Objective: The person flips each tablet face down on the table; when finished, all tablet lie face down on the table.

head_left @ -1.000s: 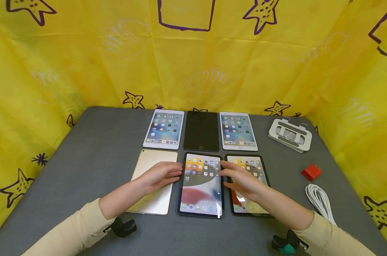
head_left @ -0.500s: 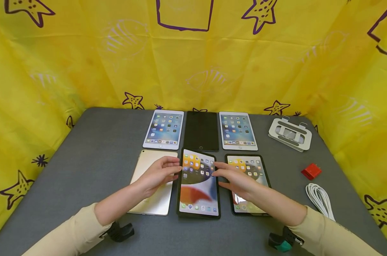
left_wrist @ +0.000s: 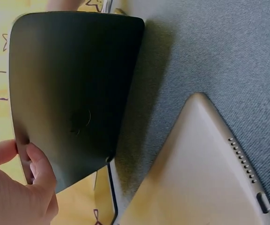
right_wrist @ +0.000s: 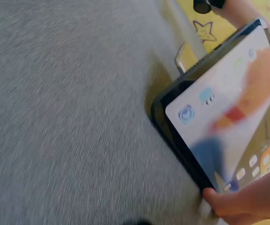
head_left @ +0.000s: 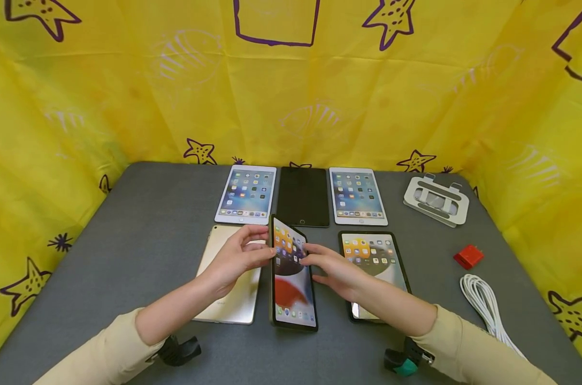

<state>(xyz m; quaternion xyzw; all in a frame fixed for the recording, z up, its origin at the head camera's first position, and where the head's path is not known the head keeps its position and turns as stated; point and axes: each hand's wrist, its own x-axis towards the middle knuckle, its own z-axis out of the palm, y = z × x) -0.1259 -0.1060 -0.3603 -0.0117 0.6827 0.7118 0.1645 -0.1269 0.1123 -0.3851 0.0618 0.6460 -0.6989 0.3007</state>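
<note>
The middle front tablet (head_left: 293, 278) stands tilted, left edge raised, its lit screen leaning toward the right. My left hand (head_left: 235, 256) pinches that raised left edge between thumb and fingers. In the left wrist view the tablet's dark back (left_wrist: 74, 89) shows a logo. On the other long edge, my right hand (head_left: 336, 270) holds the tablet with thumb and fingers, as the right wrist view also shows. Under my left hand lies a gold tablet (head_left: 233, 302), back up. A lit dark-framed tablet (head_left: 375, 251) lies partly hidden beneath my right forearm.
Behind lie two white tablets (head_left: 247, 192) with lit screens and a black tablet (head_left: 303, 198) between them. To the right are a folded grey-white stand (head_left: 426, 200), a red charger plug (head_left: 469, 257) and a coiled white cable (head_left: 481, 302). Yellow cloth surrounds the grey table (head_left: 142, 230).
The middle front tablet was flat; its left edge has risen and the screen has turned rightward. My right hand has moved left with it, and my left hand now pinches the raised edge.
</note>
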